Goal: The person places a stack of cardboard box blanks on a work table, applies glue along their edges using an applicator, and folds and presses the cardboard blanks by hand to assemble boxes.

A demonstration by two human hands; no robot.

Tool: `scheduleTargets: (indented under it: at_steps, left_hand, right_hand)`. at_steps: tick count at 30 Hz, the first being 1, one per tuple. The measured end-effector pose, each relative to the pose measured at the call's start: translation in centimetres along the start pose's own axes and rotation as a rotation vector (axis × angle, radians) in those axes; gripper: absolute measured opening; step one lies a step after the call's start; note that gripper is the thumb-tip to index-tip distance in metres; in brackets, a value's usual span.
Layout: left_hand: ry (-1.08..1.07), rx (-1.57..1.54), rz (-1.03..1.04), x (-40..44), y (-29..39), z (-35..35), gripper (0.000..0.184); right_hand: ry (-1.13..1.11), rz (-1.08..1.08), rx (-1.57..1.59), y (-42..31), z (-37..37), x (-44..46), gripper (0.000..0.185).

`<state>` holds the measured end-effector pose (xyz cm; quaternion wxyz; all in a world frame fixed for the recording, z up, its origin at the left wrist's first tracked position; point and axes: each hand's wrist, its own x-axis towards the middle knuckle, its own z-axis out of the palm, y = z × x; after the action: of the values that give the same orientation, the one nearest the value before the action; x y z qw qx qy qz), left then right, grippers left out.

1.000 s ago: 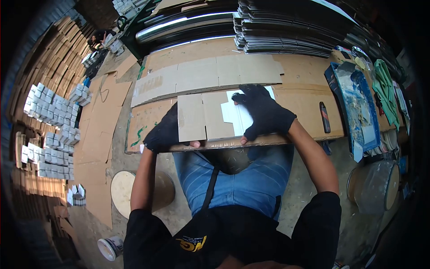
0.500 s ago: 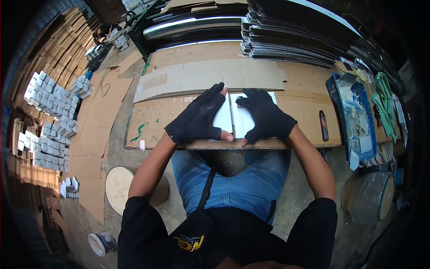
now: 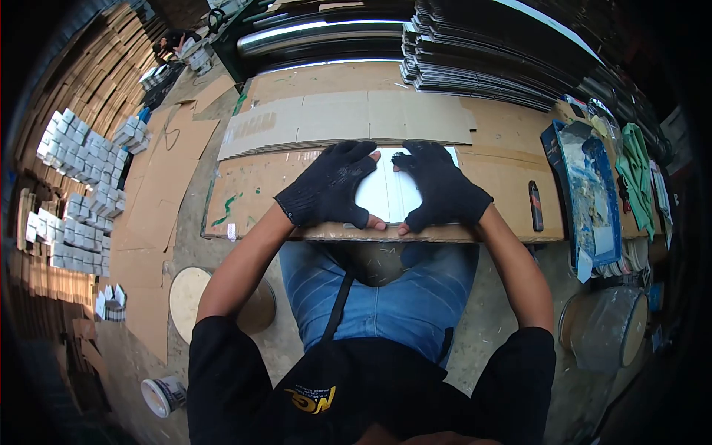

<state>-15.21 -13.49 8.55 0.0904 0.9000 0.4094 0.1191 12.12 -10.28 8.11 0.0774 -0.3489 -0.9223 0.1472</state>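
Observation:
A white folded piece of card [image 3: 388, 194] lies on the cardboard-covered table edge in front of me, with a crease line running down its middle. My left hand [image 3: 335, 187], in a black fingerless glove, lies over the card's left side, fingers stretched forward and thumb toward the near edge. Over its right side, my right hand [image 3: 443, 187] rests in a matching glove, palm down with the thumb apart from the fingers. Both hands touch the card and cover its outer sides. Beyond them lies a stack of flat grey cardboard blanks [image 3: 334, 119].
A blue tray [image 3: 614, 256] with smeared residue stands at the right, by a green cloth [image 3: 636, 174]. A black-and-red cutter [image 3: 535, 206] lies near it. Dark sheets [image 3: 475, 55] are piled behind. White boxes [image 3: 81, 152] are stacked at left; a person [image 3: 174, 44] is in the background.
The left part of the white card has come down flat beside the right part, and the gap between them has closed. My left hand has flattened slightly.

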Motion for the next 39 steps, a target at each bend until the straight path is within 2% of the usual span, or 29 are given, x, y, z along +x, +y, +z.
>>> scheduleTargets:
  at_steps: [14, 17, 25, 27, 39]
  left_hand:
    - [0.082, -0.001, 0.065, -0.1, -0.6, 0.5, 0.121]
    - [0.051, -0.058, 0.046, -0.1, -0.3, 0.1, 0.116]
    - [0.028, -0.061, -0.035, -0.4, 0.0, 0.6, 0.125]
    - [0.020, -0.074, -0.042, -0.4, 0.2, 0.4, 0.125]
    - [0.029, -0.105, -0.064, -0.6, 0.5, 0.4, 0.124]
  right_hand:
    - [0.029, 0.009, -0.006, -0.2, 0.1, -0.3, 0.119]
    - [0.034, 0.007, 0.004, -0.2, -0.1, -0.3, 0.119]
    - [0.104, 0.008, 0.069, -0.1, 0.4, -0.8, 0.115]
    - [0.198, -0.011, 0.037, 0.0, 1.0, -0.9, 0.114]
    - [0.225, -0.043, 0.007, 0.4, 1.6, -0.7, 0.112]
